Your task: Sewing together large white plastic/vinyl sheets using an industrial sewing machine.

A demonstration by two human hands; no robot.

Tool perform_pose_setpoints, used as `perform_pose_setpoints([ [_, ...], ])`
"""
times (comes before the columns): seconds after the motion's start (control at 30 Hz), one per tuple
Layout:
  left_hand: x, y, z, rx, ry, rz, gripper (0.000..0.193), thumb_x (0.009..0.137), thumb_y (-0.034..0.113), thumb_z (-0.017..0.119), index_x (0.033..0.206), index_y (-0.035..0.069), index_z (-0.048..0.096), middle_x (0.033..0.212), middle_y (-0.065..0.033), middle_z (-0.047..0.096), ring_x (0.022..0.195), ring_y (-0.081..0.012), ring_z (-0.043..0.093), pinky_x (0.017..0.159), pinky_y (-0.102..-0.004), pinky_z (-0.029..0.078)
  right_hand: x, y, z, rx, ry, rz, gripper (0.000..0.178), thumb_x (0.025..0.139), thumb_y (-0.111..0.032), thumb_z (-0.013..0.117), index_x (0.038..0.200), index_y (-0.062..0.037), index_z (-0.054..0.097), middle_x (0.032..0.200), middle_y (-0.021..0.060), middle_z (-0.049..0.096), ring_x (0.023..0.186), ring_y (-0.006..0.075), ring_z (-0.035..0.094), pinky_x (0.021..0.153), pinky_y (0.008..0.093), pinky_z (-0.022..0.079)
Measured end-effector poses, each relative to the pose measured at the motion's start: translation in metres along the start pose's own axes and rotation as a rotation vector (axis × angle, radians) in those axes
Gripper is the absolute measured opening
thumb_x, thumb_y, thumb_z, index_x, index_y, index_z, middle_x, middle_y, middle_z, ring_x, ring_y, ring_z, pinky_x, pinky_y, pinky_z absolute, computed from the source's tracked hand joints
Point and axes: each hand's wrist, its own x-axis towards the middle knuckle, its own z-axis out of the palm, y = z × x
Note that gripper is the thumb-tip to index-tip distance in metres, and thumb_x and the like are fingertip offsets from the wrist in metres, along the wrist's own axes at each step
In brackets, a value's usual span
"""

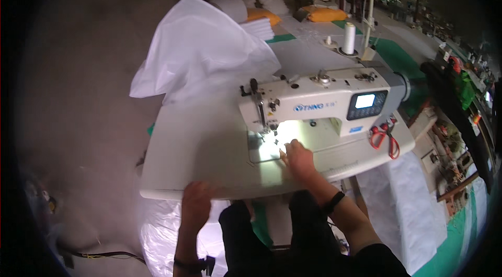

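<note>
A white sewing machine point(314, 99) with a lit screen stands on a pale table point(204, 141). Its lamp makes a bright patch around the needle and presser foot. Just right of the needle area is my right hand point(299, 161), low over the table, fingers drawn together; whatever they pinch, if anything, is too small to make out. At the table's front left edge is my left hand point(196, 205), its fingers smeared by motion. Beyond the machine's left end, a large white sheet of material point(201, 47) lies heaped over the back of the table.
Red-handled scissors point(384, 140) rest at the machine's right end. A white thread cone point(349, 39) stands behind the machine. White sheeting point(400, 209) hangs at the right, and more shiny white sheeting point(159, 227) lies below the table's left front. Orange sacks point(324, 14) lie farther back.
</note>
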Motion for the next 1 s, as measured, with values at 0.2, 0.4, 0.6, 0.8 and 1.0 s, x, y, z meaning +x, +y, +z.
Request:
perform_pose_setpoints([
  [0.2, -0.148, -0.050, 0.012, 0.080, -0.066, -0.482, 0.026, 0.078, 0.003, 0.058, 0.103, -0.001, 0.059, 0.106, -0.0197, 0.059, 0.099, -0.0362, 0.056, 0.088, -0.0442, 0.045, 0.017, 0.061, -0.022, -0.320, -0.031, 0.245, 0.021, 0.079, -0.023, 0.063, 0.086, -0.0046, 0.056, 0.090, 0.0107, 0.051, 0.079, 0.0254, 0.058, 0.058, 0.0377, 0.051],
  [0.4, -0.254, -0.101, 0.102, -0.077, -0.130, -0.663, 0.029, 0.076, 0.009, 0.064, 0.104, 0.000, 0.060, 0.102, -0.0187, 0.061, 0.098, -0.0356, 0.057, 0.086, -0.0432, 0.046, 0.021, 0.018, -0.024, -0.499, 0.008, 0.121, 0.055, 0.077, -0.039, 0.065, 0.115, -0.0015, 0.053, 0.101, 0.0108, 0.053, 0.094, 0.0277, 0.050, 0.083, 0.0375, 0.041],
  [0.6, -0.311, -0.134, 0.207, -0.272, -0.330, -1.129, 0.040, 0.079, 0.038, 0.064, 0.101, 0.004, 0.064, 0.094, -0.0156, 0.066, 0.089, -0.0325, 0.063, 0.077, -0.0417, 0.051, 0.018, -0.086, 0.003, 0.066, -0.651, -0.538, 0.058, 0.079, -0.031, 0.063, 0.126, -0.0013, 0.046, 0.136, 0.0169, 0.040, 0.128, 0.0344, 0.035, 0.105, 0.0472, 0.028],
  [0.8, -0.293, -0.157, 0.278, -0.120, -0.537, -1.199, 0.049, 0.079, 0.049, 0.060, 0.105, 0.007, 0.062, 0.102, -0.0172, 0.063, 0.096, -0.0331, 0.061, 0.081, -0.0438, 0.049, 0.024, -0.095, 0.019, 0.039, -0.655, -0.548, 0.065, 0.073, -0.030, 0.064, 0.128, -0.0016, 0.045, 0.136, 0.0179, 0.039, 0.128, 0.0373, 0.033, 0.105, 0.0505, 0.026],
  [1.0, -0.269, -0.209, 0.380, 0.051, -0.740, -1.057, 0.037, 0.085, 0.039, 0.053, 0.092, 0.003, 0.060, 0.090, -0.0145, 0.063, 0.091, -0.0304, 0.061, 0.075, -0.0417, 0.050, 0.033, -0.087, 0.028, 0.118, -0.705, -0.548, 0.070, 0.064, -0.034, 0.070, 0.122, 0.0000, 0.051, 0.127, 0.0194, 0.047, 0.123, 0.0366, 0.039, 0.101, 0.0502, 0.031],
])
